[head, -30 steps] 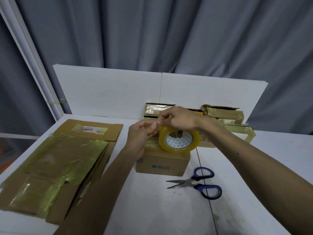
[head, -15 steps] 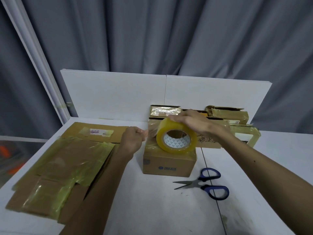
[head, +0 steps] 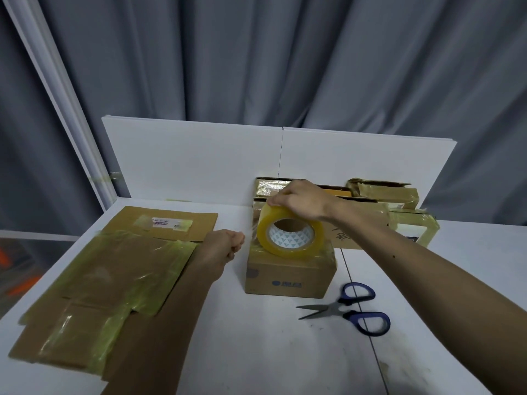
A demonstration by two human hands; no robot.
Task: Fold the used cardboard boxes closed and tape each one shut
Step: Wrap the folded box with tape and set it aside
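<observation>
Right hand (head: pixel 299 199) grips the tape roll (head: pixel 293 238) from above, fingers curled over its rim. The roll stands on edge at the top of the small closed box (head: pixel 288 276) (mid-table). Left hand (head: pixel 225 245) is fisted just left of the roll, apparently pinching a clear tape strip (head: pixel 251 233); the film is barely visible. Scissors (head: pixel 348 309) lie right of the box, flattened cardboard (head: pixel 114 266) to its left.

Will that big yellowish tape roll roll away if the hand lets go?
Probably: the yellowish tape roll stands on its round edge atop the small brown cardboard box, steadied by the right hand. Its hollow core suggests it's light.
</observation>
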